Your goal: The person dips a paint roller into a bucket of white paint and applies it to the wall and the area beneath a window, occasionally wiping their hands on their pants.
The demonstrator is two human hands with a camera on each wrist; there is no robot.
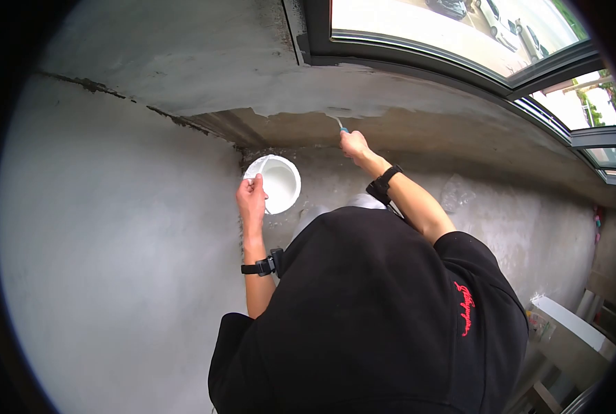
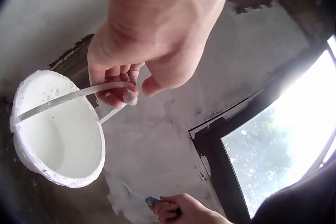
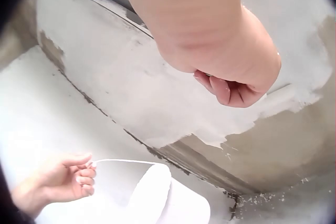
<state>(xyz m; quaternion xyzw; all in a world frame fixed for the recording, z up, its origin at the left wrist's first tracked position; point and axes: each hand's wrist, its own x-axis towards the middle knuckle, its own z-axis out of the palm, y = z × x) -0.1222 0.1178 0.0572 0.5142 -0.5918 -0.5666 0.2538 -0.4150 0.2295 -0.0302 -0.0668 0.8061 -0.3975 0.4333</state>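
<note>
My left hand (image 1: 252,200) grips the white bail handle (image 2: 68,97) of a round white bucket (image 1: 292,185), its fingers curled round the strap in the left wrist view. The bucket tilts, and its inside and rim look coated with white. Up against the wall under the window, my right hand (image 1: 355,145) holds a small tool (image 2: 152,200) with a blue handle and a pale end. That pale end meets the lower edge of the white coating (image 1: 308,96). In the right wrist view the curled fingers of this hand hide most of the tool.
Bare brown wall (image 1: 418,131) shows below the white coating. A dark window frame (image 1: 418,52) runs along the top. To the left stands a grey-white wall (image 1: 114,221). Clear crumpled plastic (image 1: 454,194) lies on the floor at right, and a white-topped board (image 1: 573,321) farther back.
</note>
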